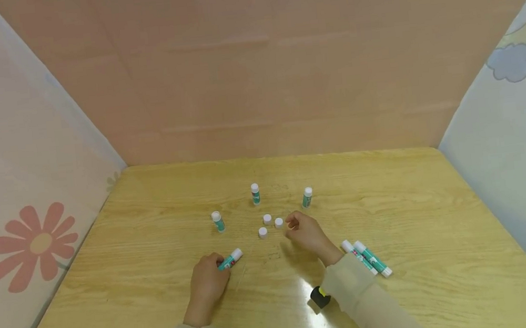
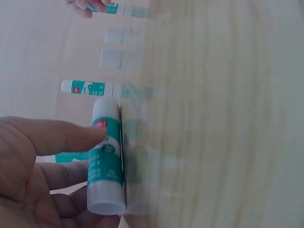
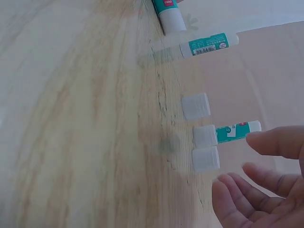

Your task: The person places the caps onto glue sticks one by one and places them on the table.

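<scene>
My left hand [image 1: 209, 279] grips a green-and-white glue stick [image 1: 230, 259] lying on the table, its capped white end pointing to the upper right. In the left wrist view the thumb lies across the label, with fingers on the far side of the tube. Over the table's middle, my right hand [image 1: 306, 232] has loosely bent fingers and holds nothing. Just left of its fingertips are three white caps: one nearest [image 1: 278, 221], one behind [image 1: 267, 219] and one in front [image 1: 262, 232]. The right wrist view shows the thumb and fingers spread apart beside these caps.
Glue sticks stand upright at the left [image 1: 218, 222], back [image 1: 256, 195] and right [image 1: 307, 198] around the caps. Two more, an outer one [image 1: 373, 259] and an inner one [image 1: 359, 256], lie beside the right forearm. A tan wall [image 1: 264, 79] borders the wooden table [image 1: 414, 207] behind.
</scene>
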A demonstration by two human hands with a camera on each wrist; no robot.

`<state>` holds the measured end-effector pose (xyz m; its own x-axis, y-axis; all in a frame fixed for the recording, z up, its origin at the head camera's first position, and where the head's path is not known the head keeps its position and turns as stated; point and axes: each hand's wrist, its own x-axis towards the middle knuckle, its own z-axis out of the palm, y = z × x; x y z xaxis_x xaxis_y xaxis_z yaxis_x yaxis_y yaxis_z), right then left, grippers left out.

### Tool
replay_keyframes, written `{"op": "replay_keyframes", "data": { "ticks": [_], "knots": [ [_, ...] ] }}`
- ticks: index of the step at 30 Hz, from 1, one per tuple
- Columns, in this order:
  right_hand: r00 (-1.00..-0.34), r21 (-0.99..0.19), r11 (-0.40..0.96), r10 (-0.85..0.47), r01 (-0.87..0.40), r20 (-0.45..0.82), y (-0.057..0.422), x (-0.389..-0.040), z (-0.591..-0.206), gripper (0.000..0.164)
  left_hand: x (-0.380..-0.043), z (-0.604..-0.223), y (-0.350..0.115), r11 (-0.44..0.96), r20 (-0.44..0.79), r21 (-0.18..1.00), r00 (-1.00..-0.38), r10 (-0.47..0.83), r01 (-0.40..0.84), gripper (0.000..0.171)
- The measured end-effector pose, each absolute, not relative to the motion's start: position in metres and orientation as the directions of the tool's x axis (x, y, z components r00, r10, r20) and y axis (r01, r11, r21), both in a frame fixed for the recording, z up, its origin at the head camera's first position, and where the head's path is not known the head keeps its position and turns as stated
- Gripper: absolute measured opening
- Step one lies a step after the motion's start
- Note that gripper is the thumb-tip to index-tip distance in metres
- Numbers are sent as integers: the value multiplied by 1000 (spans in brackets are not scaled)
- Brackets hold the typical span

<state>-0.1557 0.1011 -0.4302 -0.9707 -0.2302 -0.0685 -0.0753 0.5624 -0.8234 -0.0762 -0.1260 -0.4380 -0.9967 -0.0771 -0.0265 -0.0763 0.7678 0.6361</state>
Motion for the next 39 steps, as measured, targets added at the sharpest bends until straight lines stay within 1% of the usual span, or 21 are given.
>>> {"op": "replay_keyframes", "data": {
  "ticks": [12,17,22,24,29,36,39],
  "knots": [
    [-967,-814,577,-239,-64,-93,96,-160,-428,29,-76,-435,-130,770,-79,630,-994,-71,-105,32],
    [-966,-804,594,-229,-39,-122,93,-165,-428,34,-80,-432,-131,767,-78,636,-996,-37,-78,35],
    [-960,-814,580,-231,-4,-161,91,-169,-430,38,-85,-423,-137,755,-30,655,-1000,7,-14,38],
    [-956,-820,572,-240,1,-168,91,-170,-431,39,-88,-419,-141,749,-27,662,-1000,2,-16,39],
    [-953,-825,565,-252,-5,-167,89,-171,-433,39,-97,-411,-152,748,-58,660,-997,-43,-71,41],
    [-949,-828,560,-278,-36,-147,88,-171,-434,39,-106,-404,-164,753,-32,655,-998,-58,-64,44],
    [-948,-829,558,-279,-29,-154,87,-172,-434,38,-109,-402,-167,748,-36,660,-997,-65,-72,44]
  ]
}}
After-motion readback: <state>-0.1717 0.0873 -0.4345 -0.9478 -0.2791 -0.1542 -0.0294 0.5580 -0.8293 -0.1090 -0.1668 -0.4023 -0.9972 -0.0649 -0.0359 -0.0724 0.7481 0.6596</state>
